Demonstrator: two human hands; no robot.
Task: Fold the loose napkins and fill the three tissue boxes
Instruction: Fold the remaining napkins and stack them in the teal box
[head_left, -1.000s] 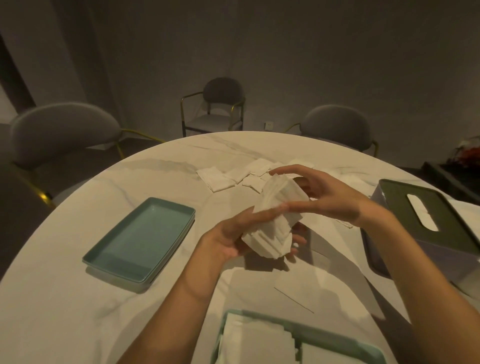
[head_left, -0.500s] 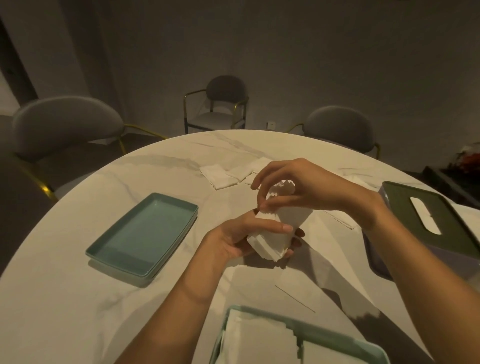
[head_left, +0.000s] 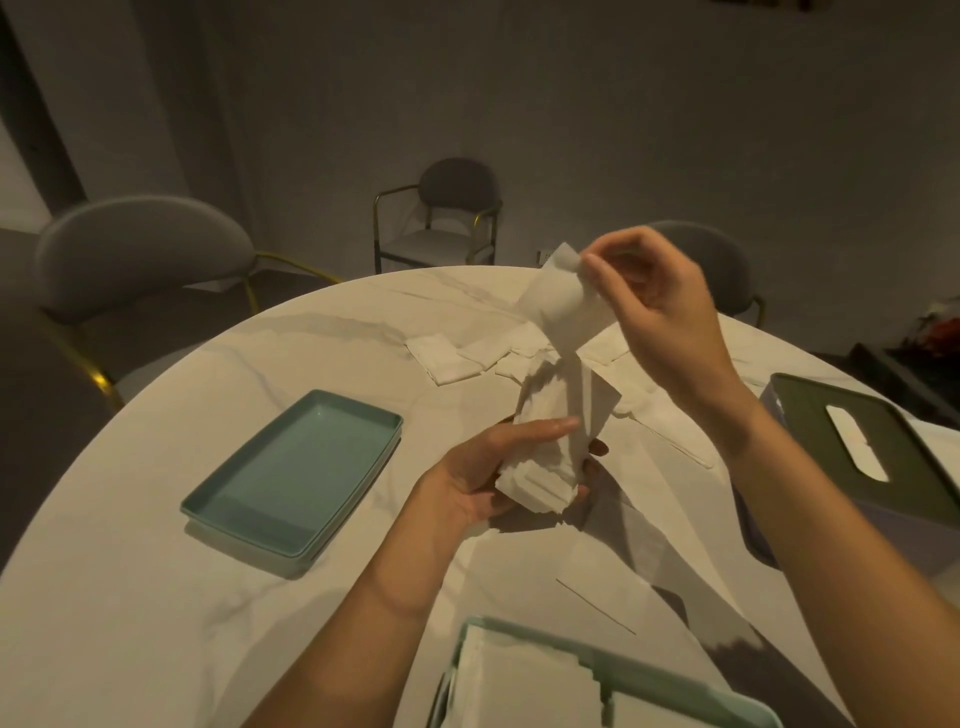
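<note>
White marble forms the round desk (head_left: 218, 519) where a person works over a bundle of napkins (head_left: 540, 467) at the centre of the view. The left hand (head_left: 498, 467) cups the bundle from below, its fingers (head_left: 550, 427) curled round the folded paper and holding it just above the desk. The right hand (head_left: 654, 312), raised toward one o'clock, pinches the top corner of a single napkin (head_left: 563, 306) between thumb and fingertips, the sheet stretched upward out of the bundle. Folded napkins (head_left: 447, 358) lie scattered on the desk at twelve o'clock, beyond the hands. A teal tray (head_left: 291, 478) sits at nine o'clock, well apart from the bundle. A tissue box (head_left: 852, 457) with a dark green slotted lid stands at three o'clock, beside the right forearm. At six o'clock, a second teal tray (head_left: 597, 657) holds flat sheets of white paper. Three grey chairs (head_left: 140, 249) ring the far side of the desk.
</note>
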